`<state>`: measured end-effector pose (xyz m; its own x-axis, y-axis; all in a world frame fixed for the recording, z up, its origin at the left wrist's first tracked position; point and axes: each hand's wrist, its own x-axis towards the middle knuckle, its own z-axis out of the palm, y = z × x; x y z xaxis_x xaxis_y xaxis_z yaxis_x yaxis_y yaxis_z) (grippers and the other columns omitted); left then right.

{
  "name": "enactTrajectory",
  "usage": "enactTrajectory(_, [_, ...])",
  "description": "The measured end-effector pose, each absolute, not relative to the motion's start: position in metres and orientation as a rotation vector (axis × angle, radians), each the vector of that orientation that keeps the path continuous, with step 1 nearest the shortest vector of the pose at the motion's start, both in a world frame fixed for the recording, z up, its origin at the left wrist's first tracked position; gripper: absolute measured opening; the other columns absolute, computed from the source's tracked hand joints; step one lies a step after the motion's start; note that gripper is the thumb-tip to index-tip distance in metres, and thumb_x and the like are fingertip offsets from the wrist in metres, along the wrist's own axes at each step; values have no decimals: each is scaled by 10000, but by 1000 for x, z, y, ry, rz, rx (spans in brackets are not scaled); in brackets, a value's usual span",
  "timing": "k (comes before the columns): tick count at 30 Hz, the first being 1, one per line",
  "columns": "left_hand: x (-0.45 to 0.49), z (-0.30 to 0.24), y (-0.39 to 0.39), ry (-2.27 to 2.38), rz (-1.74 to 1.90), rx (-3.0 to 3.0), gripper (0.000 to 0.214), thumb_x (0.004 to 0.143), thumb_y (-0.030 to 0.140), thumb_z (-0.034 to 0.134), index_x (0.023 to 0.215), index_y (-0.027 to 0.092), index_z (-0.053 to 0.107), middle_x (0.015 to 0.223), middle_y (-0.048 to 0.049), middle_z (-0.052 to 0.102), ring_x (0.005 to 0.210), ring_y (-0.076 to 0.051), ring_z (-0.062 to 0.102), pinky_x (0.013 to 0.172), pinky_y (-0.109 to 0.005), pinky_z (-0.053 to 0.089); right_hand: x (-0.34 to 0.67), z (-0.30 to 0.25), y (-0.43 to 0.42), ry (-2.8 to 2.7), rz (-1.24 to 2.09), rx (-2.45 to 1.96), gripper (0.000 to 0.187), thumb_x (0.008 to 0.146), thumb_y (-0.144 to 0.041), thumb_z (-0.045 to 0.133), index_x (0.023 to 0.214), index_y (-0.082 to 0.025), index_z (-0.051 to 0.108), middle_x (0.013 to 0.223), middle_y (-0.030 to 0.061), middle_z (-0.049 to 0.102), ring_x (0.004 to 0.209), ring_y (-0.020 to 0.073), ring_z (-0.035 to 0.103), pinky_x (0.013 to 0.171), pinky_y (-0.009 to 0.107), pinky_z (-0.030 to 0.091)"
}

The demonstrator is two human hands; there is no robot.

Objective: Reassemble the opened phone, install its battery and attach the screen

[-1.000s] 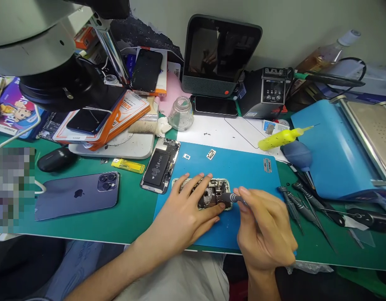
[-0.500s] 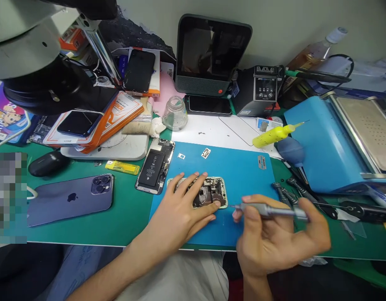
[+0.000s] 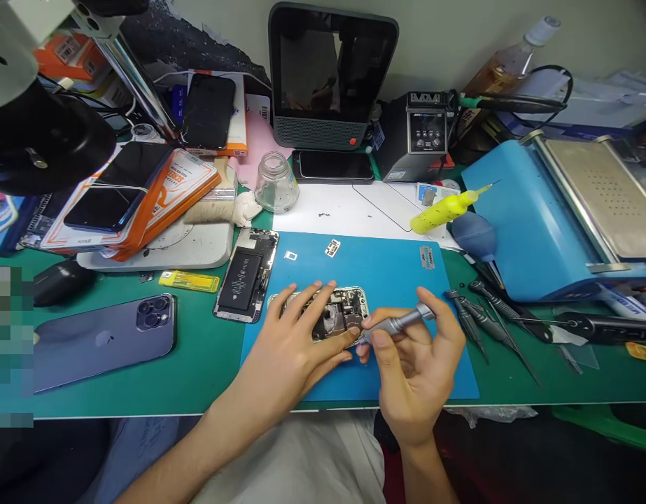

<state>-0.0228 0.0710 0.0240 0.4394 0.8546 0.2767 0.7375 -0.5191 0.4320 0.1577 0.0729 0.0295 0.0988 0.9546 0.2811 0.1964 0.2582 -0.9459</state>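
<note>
Centrally, an opened phone [image 3: 337,316] is seen lying on a blue mat [image 3: 396,273] spread over the green surface [image 3: 197,364]. It is pressed down by the left hand [image 3: 288,350], fingers spread flat across it. A screwdriver [image 3: 399,323] is gripped in the curled fingers of the right hand [image 3: 414,364], its tip set at the phone's right edge, beside the left thumb.

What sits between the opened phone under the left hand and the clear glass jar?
In the head view, two small silvery parts on the blue rectangular mat, then a white sheet.
</note>
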Motion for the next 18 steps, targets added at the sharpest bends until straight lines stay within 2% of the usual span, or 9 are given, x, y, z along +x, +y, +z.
enactTrajectory(10, [-23,22,70,1387,686,2446,290,1106,399,644,1351,370,795,1685,-217,541,1517,-427,582,1175,-720,486,159,31,74,-1300,942,-1156,546,1078,-188,644,1567,-364,475,1018,17,759,669,140,715,518,266,627])
enactTrajectory(18, [-23,22,72,1386,694,2451,290,1113,412,632,1340,360,805,1678,-225,550,1505,-443,596,1160,-725,504,159,31,76,-1280,972,-1097,570,1058,-137,660,1559,-370,515,1016,9,764,664,128,713,515,247,627])
